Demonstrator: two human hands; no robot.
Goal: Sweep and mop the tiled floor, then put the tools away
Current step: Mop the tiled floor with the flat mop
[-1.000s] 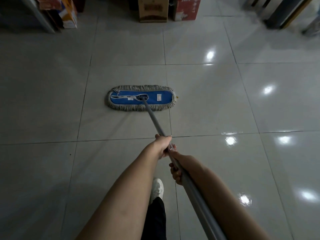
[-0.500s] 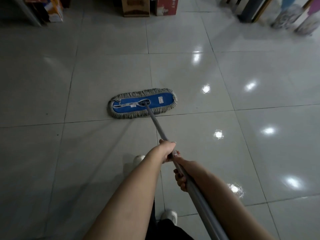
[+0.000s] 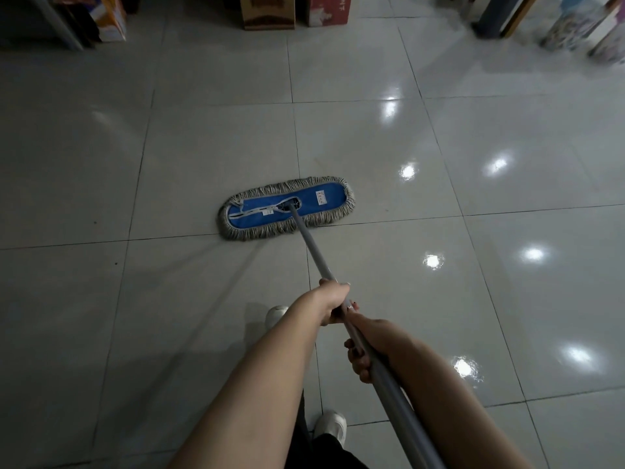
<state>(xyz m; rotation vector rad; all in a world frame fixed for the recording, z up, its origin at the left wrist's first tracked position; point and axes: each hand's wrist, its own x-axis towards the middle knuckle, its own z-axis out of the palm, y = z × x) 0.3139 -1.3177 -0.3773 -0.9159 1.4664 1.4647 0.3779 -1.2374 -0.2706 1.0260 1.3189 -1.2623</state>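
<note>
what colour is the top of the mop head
Bright blue, edged with a grey-beige fringe, on the mop head; seen in the head view.

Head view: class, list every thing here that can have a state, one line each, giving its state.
left hand: grips the mop handle, farther forward.
right hand: grips the mop handle behind the left hand.
mop handle: slanted up from the mop head.
mop head: flat on the tiled floor, slightly angled.
tiled floor: glossy, mirrors lights.
cardboard box: upright at the far edge.
</note>
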